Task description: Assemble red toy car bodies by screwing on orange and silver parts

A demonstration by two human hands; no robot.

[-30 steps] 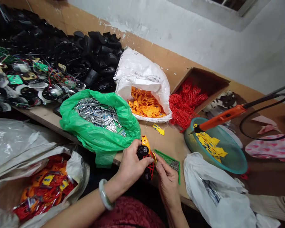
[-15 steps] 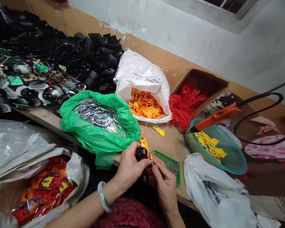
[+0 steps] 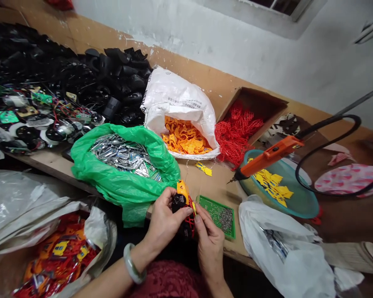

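My left hand is closed around a toy car with an orange body, black wheels and a red frame along its side. At the car's right side, the fingers of my right hand pinch a small yellow piece and press it against the red frame. My fingertips cover most of that piece. Just beyond my right fingers lies a green perforated tray with a heap of small screws at one end.
An orange electric screwdriver hangs on the right above a teal bowl of yellow pieces. Around the table stand a green bag of chrome parts, a white sack of orange parts and a box with red frames.
The view has shifted slightly. Both hands still hold the toy car and the yellow piece together, with the car turned a little. The screwdriver's tip now shows to the left of the bowl.
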